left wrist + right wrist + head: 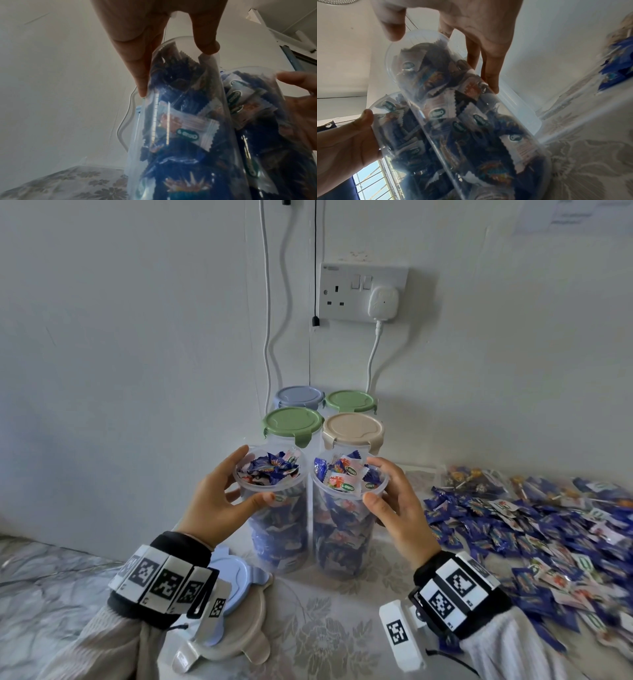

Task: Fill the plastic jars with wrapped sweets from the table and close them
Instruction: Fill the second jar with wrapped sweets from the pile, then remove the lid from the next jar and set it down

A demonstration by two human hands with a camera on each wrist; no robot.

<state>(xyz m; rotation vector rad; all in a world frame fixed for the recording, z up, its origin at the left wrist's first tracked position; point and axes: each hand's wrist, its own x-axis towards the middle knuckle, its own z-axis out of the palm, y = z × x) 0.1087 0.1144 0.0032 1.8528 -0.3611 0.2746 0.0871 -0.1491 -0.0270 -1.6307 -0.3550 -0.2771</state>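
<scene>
Two clear plastic jars stand side by side without lids, both filled to the top with blue and white wrapped sweets. My left hand [251,475] grips the left jar [277,529] just under its rim, thumb in front and fingers behind. My right hand [373,481] holds the right jar [342,529] the same way. In the left wrist view the thumb and fingers of the left hand [175,69] clasp the left jar [180,121]. In the right wrist view the right hand [443,60] wraps the right jar [462,108]. A blue lid [236,573] lies on a beige lid [239,628] under my left wrist.
Several closed jars stand behind against the wall, the nearest with a green lid [293,422] and a beige lid [352,428]. A wide pile of loose sweets [531,525] covers the table at the right, with bagged lollipops [472,477] behind it. Cables hang from a wall socket [363,290].
</scene>
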